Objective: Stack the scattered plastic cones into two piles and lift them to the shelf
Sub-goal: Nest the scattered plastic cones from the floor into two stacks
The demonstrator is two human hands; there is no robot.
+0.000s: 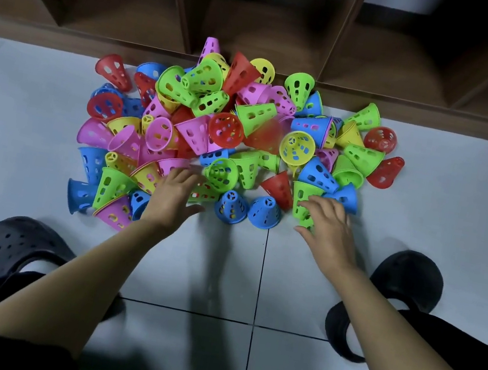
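- Cones lie heaped and unstacked on the floor, just before the shelf.
- Left hand, at the heap's edge farthest from the shelf, has its fingers spread and empty; it may scatter loose cones.
- Right hand covers a green cone; I cannot tell whether it clasps it, so the cone could slip.

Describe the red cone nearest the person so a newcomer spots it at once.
On the tiled floor below the wooden shelf lies a heap of plastic cones. At its near edge, two blue cones stand upright. The red cone sits just behind the right one, the only red there.
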